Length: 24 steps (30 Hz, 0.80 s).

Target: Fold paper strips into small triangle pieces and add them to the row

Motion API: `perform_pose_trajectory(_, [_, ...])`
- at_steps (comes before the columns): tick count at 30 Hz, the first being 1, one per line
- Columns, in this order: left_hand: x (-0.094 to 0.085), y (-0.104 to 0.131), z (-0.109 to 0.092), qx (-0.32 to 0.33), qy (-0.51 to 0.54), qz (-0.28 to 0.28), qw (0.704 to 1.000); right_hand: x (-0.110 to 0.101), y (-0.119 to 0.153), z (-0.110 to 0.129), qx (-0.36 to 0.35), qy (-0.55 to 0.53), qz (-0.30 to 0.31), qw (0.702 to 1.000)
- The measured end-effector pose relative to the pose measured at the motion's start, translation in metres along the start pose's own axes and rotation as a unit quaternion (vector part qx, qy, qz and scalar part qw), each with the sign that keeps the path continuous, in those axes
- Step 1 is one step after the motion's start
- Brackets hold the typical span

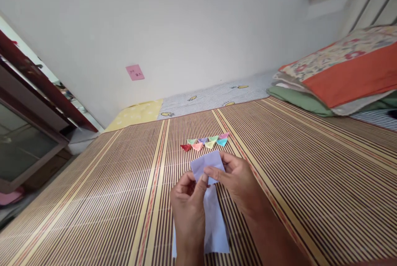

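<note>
Between my two hands is a small lavender sheet of paper (206, 161), held up above the mat with faint crease lines across it. My left hand (190, 200) pinches its lower left side, thumb on the front. My right hand (237, 177) grips the right side, its thumb laid across the front near the left thumb. Below them a larger pale blue-white sheet (216, 224) lies on the mat, partly hidden by my left hand and wrist. Just beyond the lavender sheet, several small folded paper triangles (210, 144) in different colours sit in two rows.
The striped bamboo mat (102, 200) covers the bed. Patterned bedding (204, 97) shows along the wall. Folded bedding with an orange-banded floral pillow (350, 76) is stacked at right. A pink note (135, 72) sticks to the wall. At left stands a glass-fronted cabinet (25, 146).
</note>
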<state>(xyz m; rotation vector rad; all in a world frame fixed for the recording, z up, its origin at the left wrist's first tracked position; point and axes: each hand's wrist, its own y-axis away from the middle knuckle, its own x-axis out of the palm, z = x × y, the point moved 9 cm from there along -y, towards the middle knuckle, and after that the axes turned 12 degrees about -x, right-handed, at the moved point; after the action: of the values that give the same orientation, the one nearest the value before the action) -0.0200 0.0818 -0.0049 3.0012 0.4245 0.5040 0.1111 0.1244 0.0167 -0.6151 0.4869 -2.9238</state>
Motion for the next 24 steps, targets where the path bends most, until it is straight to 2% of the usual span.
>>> perform_pose_trajectory(3, [0.002,0.003,0.002,0.016,0.006,-0.012,1.0,-0.003,0.0,0.004,-0.032,0.059,0.002,0.998])
perform_pose_trajectory(6, [0.006,0.002,0.011,-0.011,0.021,-0.005,1.0,-0.013,-0.001,0.009,-0.051,0.103,-0.009,0.993])
perform_pose_trajectory(10, [0.016,0.002,0.017,-0.033,0.028,0.025,0.999,-0.025,-0.002,0.012,-0.05,0.104,-0.018,0.993])
perform_pose_trajectory(14, [0.032,0.005,0.018,-0.061,0.013,0.075,0.995,-0.033,-0.005,0.016,-0.058,0.104,-0.018,0.993])
perform_pose_trajectory(20, [0.047,0.01,0.025,-0.108,-0.057,0.175,0.977,-0.028,-0.005,0.021,-0.043,0.132,0.046,0.989])
perform_pose_trajectory(22, [0.045,0.01,0.024,-0.103,-0.06,0.17,0.978,-0.031,-0.006,0.024,-0.043,0.133,0.048,0.989])
perform_pose_trajectory(24, [0.039,0.008,0.02,-0.09,-0.041,0.137,0.986,-0.038,-0.008,0.028,-0.05,0.125,0.024,0.991])
